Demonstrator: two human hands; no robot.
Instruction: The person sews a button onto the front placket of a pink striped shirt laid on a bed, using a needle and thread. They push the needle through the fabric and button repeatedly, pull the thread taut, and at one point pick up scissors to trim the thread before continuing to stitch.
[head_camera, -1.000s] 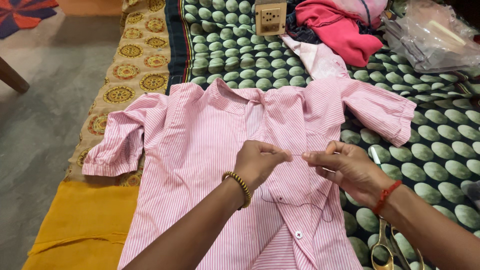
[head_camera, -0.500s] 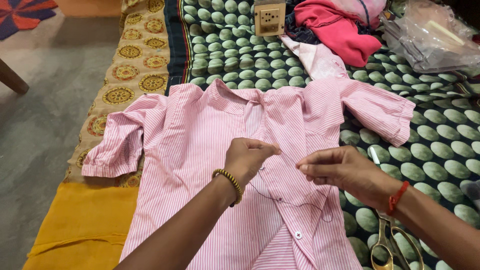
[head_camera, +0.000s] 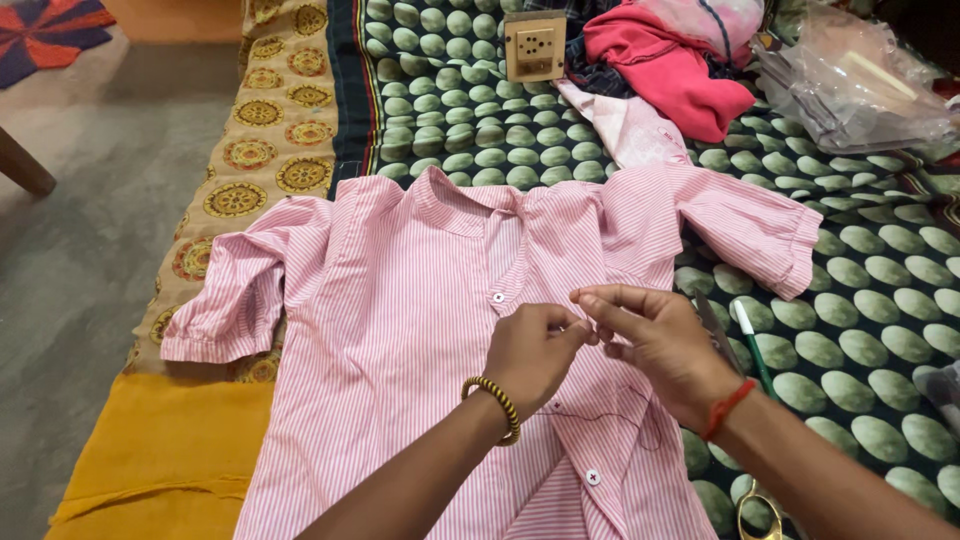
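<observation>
Scissors (head_camera: 757, 512) cut off at bottom edge, shirt (head_camera: 400, 330) hem cropped, fingers' (head_camera: 578, 330) pinch hidden

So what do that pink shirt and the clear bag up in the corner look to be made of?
The pink striped shirt looks like thin woven cloth, perhaps cotton: matte, fine white stripes, soft creases at the sleeves. The clear bag seems to be thin plastic film: see-through, crinkled, with bright glints. Neither can be told for certain by sight.
</observation>
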